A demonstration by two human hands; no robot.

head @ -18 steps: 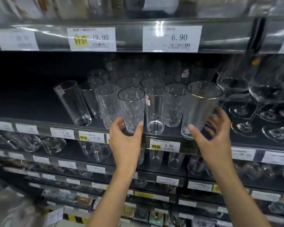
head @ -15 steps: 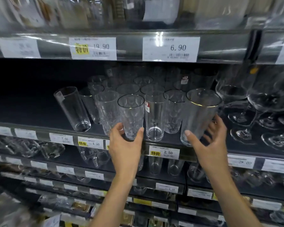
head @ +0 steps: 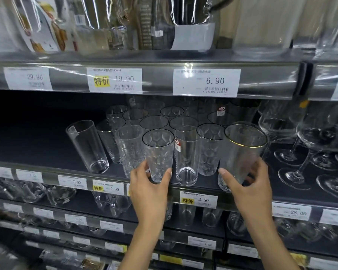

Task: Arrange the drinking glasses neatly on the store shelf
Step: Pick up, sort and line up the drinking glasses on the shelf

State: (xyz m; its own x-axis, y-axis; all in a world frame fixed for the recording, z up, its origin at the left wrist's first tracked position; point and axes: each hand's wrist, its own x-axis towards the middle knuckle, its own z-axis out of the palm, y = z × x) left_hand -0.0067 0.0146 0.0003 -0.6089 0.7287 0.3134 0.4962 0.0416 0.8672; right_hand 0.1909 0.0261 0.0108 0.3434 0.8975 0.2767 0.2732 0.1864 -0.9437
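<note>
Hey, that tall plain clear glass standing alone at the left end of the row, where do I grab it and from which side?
Grip the tall plain clear glass around its smooth straight wall at mid-height, coming from the front-left: the dark shelf is open on that side, while a textured clear glass stands close on its right. Probably skip the stickered rim.

Clear glossy glasses (head: 185,154); matt dark shelf (head: 37,145).

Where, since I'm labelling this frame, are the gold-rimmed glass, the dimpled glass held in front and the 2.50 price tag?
gold-rimmed glass (head: 242,152): head view, its side wall below the rim.
dimpled glass (head: 158,151): head view, middle of its wall.
2.50 price tag (head: 200,199): head view, the printed price.
</note>
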